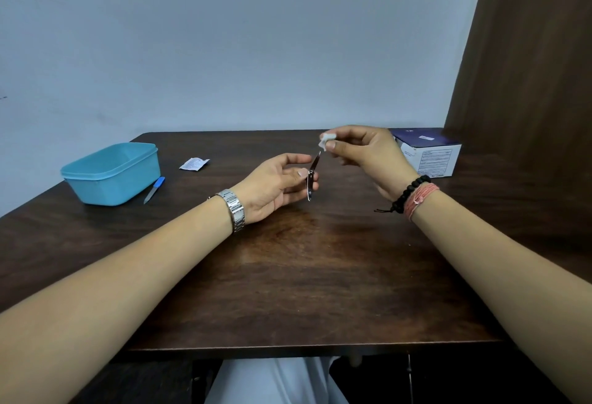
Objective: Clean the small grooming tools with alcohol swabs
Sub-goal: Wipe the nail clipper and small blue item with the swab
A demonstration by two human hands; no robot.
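Observation:
My left hand point(277, 184) pinches a metal nail clipper point(311, 179) between thumb and fingers, above the middle of the dark wooden table point(288, 275). The clipper's thin lever is swung out and points up to the right. My right hand point(368, 154) holds a small folded white alcohol swab point(326, 141) between thumb and forefinger, right at the tip of that lever. A nail file with a blue handle point(154, 189) lies on the table beside the teal box.
A teal plastic box point(112, 174) without a lid stands at the far left. A torn white swab wrapper point(193, 164) lies behind the file. A white and dark blue carton point(429, 152) sits at the far right, next to a brown curtain point(528, 83).

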